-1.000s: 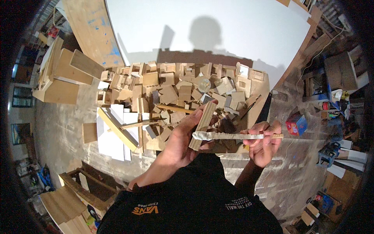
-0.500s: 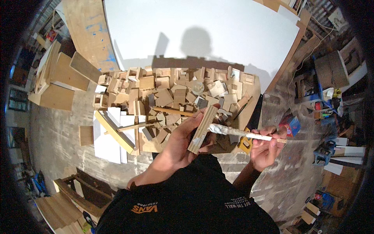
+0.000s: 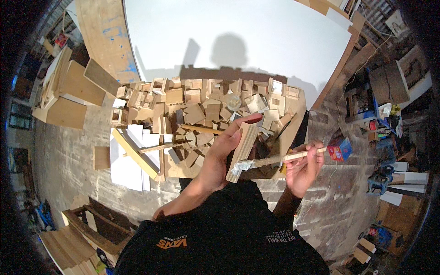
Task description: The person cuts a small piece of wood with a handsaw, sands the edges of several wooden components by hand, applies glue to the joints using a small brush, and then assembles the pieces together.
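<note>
A short layered wood strip (image 3: 245, 140) is held slantwise in my left hand (image 3: 221, 156), whose fingers curl behind it. My right hand (image 3: 303, 169) pinches a thin pale stick (image 3: 297, 155), whose left end carries a lumpy white paste. That pasty end (image 3: 245, 165) lies against the lower part of the strip, where white paste shows on the wood. Behind both hands lies a board heaped with many small wood offcuts (image 3: 204, 110). A yellow-handled tool (image 3: 285, 171) is partly hidden near my right fingers.
White panels (image 3: 123, 174) with a yellow wooden bar (image 3: 134, 152) lie at the left. A large white sheet (image 3: 238, 18) stands beyond the offcuts. Wooden boxes (image 3: 73, 91) are at the far left. A red and blue container (image 3: 339, 149) sits right; a cord (image 3: 352, 87) runs along the right side.
The stick's pasty end has moved down onto the strip's lower part, and my right hand has shifted slightly left with the stick tilting the other way. My left forefinger now reaches further along the strip.
</note>
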